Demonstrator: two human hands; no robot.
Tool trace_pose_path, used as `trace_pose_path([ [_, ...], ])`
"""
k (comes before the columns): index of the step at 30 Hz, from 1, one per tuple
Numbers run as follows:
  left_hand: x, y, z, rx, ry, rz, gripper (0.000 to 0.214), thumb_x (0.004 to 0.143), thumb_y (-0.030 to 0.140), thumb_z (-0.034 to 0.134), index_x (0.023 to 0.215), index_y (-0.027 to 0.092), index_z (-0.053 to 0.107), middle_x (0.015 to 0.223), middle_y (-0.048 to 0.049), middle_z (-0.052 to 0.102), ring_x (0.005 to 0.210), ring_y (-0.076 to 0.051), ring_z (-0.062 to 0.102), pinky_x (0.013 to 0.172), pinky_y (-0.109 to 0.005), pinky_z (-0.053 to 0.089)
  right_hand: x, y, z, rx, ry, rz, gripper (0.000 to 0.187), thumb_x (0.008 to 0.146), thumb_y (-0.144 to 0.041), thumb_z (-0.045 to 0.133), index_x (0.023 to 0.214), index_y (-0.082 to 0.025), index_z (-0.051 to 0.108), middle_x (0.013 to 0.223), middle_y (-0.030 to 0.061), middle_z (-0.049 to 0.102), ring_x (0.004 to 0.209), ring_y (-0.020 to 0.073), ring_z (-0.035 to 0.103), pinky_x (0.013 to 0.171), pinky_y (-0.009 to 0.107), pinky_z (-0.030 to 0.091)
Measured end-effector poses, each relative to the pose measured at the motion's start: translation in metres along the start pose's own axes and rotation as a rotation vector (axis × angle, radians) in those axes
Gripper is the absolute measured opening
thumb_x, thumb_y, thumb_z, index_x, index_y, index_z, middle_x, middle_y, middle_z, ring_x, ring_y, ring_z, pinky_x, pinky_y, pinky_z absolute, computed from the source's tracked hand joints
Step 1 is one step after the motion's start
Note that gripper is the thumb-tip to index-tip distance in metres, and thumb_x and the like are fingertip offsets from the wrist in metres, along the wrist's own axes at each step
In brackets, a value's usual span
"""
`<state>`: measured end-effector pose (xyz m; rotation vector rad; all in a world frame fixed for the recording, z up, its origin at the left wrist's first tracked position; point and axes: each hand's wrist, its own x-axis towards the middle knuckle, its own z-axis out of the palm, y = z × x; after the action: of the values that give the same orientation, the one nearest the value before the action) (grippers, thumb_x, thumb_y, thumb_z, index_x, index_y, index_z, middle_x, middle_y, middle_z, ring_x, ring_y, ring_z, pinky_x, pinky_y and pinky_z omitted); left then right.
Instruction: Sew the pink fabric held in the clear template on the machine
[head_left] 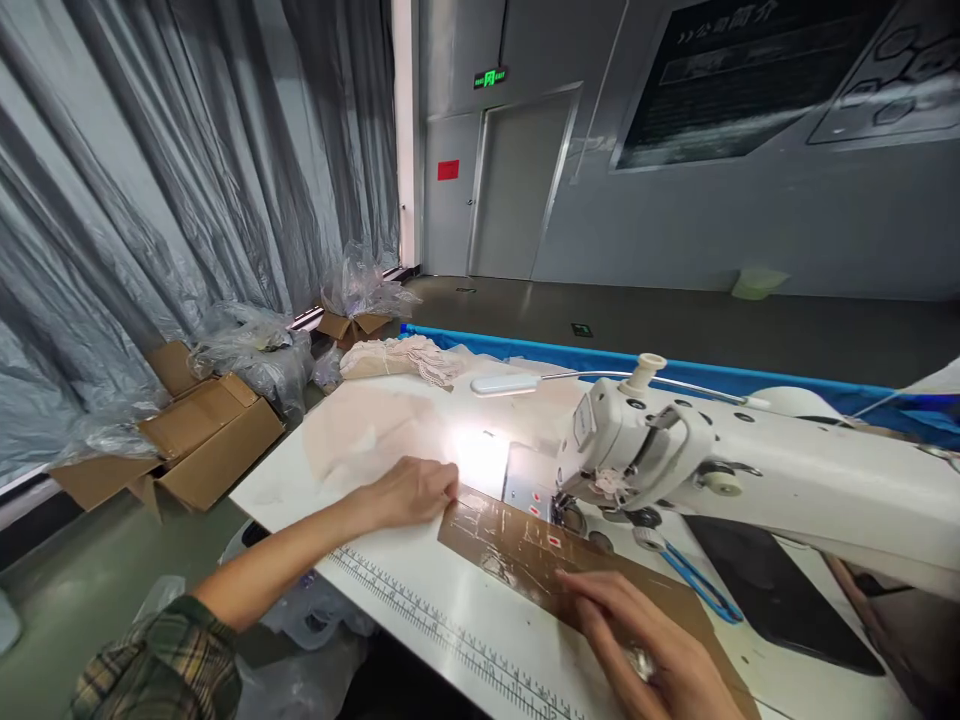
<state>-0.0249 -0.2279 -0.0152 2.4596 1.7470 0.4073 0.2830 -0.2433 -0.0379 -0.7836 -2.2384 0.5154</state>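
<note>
A glossy brown strip (502,545), creased on top, lies across the white sewing table beside the machine's needle area. At the strip's far-left corner, my left hand (416,490) rests with its fingers curled closed. Whatever is under those fingertips is hidden. My right hand (660,650) lies over the near part of the strip, fingers stretched out towards the left. A white sewing machine (622,440) stands just beyond, its presser foot (559,508) low over the metal plate (523,478). Bright lamp light washes out the surface next to my left hand.
Blue thread snips (705,585) and a black phone-like slab (780,590) lie under the machine arm. A printed ruler (450,630) runs along the front edge. A tied bundle of pale cloth (397,358) sits at the back left. Cardboard boxes (210,440) stand on the floor.
</note>
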Motion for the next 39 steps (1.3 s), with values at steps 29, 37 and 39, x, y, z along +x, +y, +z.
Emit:
trace_pose_path([
  [29,-0.01,-0.046,-0.045,-0.536,-0.035,-0.164,0.014,0.081,0.029,0.065,0.081,0.016,0.07,0.075,-0.0024,0.07,0.072,-0.015,0.064,0.065,-0.023,0.045,0.057,-0.022,0.041,-0.191,-0.38,-0.246,0.022,0.095,-0.013,0.038,0.086,-0.017,0.058,0.087,0.0091,0.062,0.08,0.0216,0.058,0.072,0.04,0.05],
  [37,-0.005,-0.063,-0.058,-0.526,0.062,-0.218,0.021,0.085,0.034,0.06,0.081,0.015,0.068,0.071,-0.0013,0.067,0.066,-0.013,0.06,0.061,-0.021,0.042,0.048,-0.017,0.03,-0.115,-0.321,-0.228,0.018,0.096,-0.016,0.041,0.091,-0.019,0.058,0.094,0.0082,0.063,0.084,0.0201,0.06,0.079,0.038,0.052],
  [39,-0.009,-0.047,-0.049,-0.397,-0.005,-0.114,0.018,0.086,0.032,0.062,0.085,0.016,0.07,0.078,-0.0018,0.069,0.071,-0.014,0.062,0.065,-0.022,0.042,0.049,-0.017,0.031,-0.125,-0.336,-0.235,0.019,0.096,-0.016,0.041,0.09,-0.019,0.059,0.095,0.0087,0.064,0.085,0.0205,0.061,0.078,0.039,0.052],
])
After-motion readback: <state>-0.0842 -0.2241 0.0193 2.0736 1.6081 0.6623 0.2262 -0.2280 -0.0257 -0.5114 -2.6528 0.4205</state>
